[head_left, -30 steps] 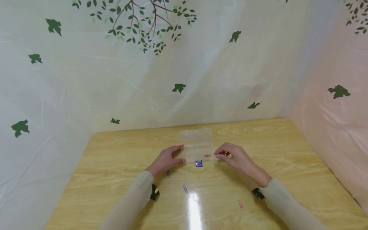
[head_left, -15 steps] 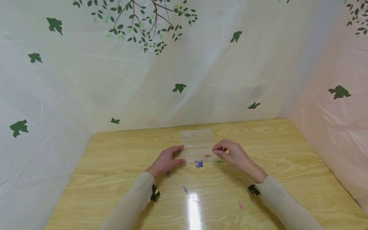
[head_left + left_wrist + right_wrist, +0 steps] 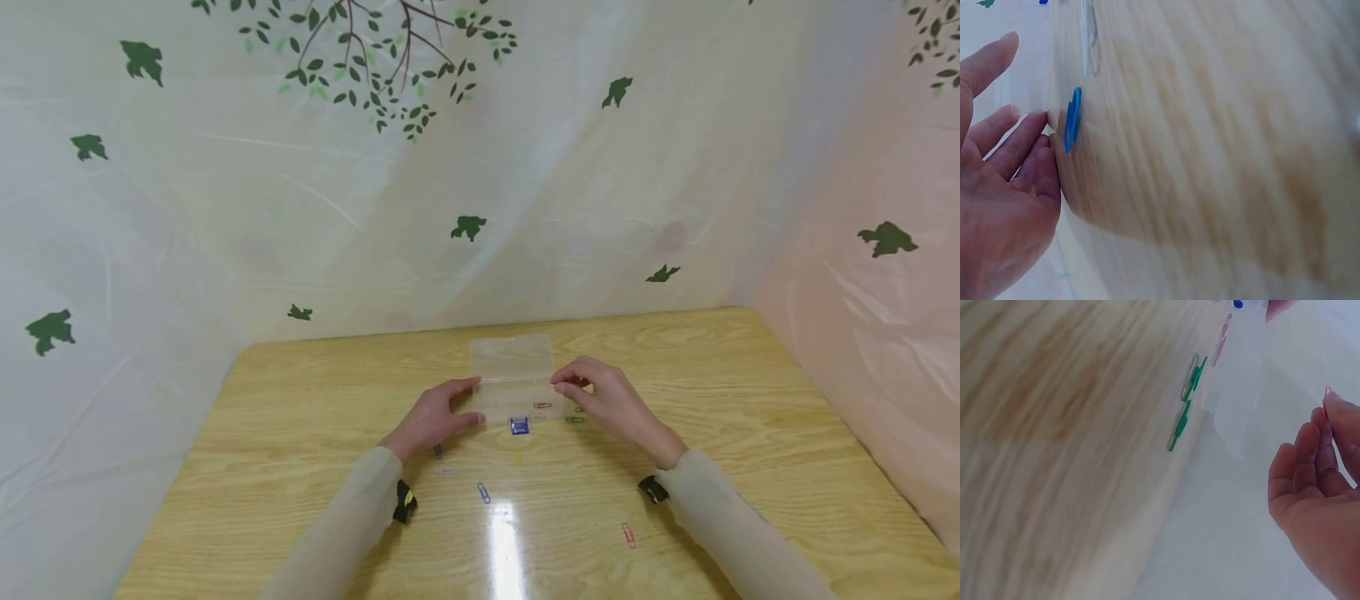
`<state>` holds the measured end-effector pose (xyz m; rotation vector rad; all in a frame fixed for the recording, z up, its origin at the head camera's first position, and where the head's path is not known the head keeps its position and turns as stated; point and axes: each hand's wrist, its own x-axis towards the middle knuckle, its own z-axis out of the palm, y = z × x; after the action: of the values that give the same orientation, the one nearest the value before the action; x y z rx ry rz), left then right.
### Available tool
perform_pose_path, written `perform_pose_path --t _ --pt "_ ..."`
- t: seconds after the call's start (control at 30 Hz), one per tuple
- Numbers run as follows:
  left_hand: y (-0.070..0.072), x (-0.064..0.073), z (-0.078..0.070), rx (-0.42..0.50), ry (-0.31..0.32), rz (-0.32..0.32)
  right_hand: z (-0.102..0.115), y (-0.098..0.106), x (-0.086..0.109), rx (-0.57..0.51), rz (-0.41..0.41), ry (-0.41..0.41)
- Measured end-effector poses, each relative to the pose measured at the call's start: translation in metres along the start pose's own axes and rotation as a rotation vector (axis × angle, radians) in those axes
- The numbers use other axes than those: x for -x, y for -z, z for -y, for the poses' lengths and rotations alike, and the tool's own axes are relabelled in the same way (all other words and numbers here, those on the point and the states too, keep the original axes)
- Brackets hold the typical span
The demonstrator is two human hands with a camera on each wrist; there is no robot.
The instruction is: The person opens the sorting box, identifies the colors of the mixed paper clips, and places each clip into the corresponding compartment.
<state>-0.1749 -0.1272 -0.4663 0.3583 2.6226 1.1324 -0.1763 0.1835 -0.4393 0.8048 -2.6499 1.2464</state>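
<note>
A clear plastic box [image 3: 501,401] lies on the table with its lid [image 3: 512,357] folded back. My left hand [image 3: 432,417] holds the box's left end, thumb at the front corner and a finger at the back one. My right hand [image 3: 611,404] pinches a small red paper clip [image 3: 1327,400] over the box's back right corner. Another red paper clip [image 3: 542,406] shows in the right part of the box. Just right of the box lie two green paper clips [image 3: 1179,427], end to end in the right wrist view. A blue label [image 3: 519,426] marks the box's front.
Loose paper clips lie nearer on the wooden table [image 3: 315,450]: a blue one [image 3: 483,493], a pink one [image 3: 628,536], a white one [image 3: 444,471], a faint yellow one [image 3: 517,456] and a blue one [image 3: 1072,120] by my left wrist. Patterned sheeting [image 3: 337,250] surrounds the table.
My right hand has moved away from me and slightly left, from beside the box's right front to its back right corner, uncovering the green paper clips. The left hand stays put.
</note>
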Motion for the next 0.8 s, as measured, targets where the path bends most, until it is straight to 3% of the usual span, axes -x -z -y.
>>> perform_pose_path --t 0.8 --pt "0.001 -0.002 0.001 -0.001 -0.010 0.004 -0.007 -0.008 -0.017 0.013 -0.012 -0.049"
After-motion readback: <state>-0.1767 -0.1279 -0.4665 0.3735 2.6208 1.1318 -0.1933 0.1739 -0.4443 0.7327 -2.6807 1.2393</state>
